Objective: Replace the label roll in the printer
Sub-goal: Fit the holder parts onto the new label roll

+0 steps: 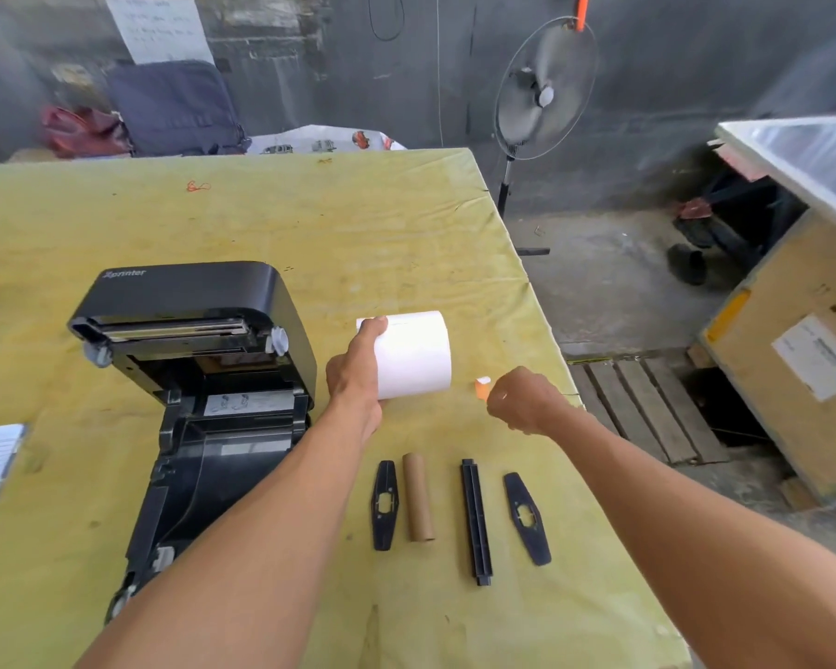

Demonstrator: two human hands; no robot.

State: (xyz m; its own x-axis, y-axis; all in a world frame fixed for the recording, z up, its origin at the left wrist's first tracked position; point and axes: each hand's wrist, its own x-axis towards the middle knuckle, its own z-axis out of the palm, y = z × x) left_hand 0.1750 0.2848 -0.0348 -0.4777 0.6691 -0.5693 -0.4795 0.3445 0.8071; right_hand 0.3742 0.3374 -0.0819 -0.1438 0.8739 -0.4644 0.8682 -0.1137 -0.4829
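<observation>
- Label roll and printer share a table (261, 224) under a yellow-green cover, which fills most of the view.
- A black printer (189, 379) stands on the table's left part with its lid swung up and its roll bay open.
- A standing fan (544, 89) is on the floor beyond the table's far right corner.
- The white label roll (416, 354) lies on its side just right of the printer; whether it rests on the cover or is lifted off it cannot be told.
- The left hand (355, 374) grips the roll's left end, fingers wrapped round it with one fingertip showing over the top.
- The right hand (522, 400) is curled into a loose fist, right of the roll and apart from it.
- A black spindle bar (476, 519) lies nearer the person, between the forearms.
- A bare brown cardboard core (418, 497) lies left of the bar.
- Two flat black guide plates lie outermost, one (384, 504) left of the core and one (527, 519) right of the bar.
- A small orange-and-white scrap (482, 386) sits at the right hand's knuckles; whether the fingers pinch it cannot be told.
</observation>
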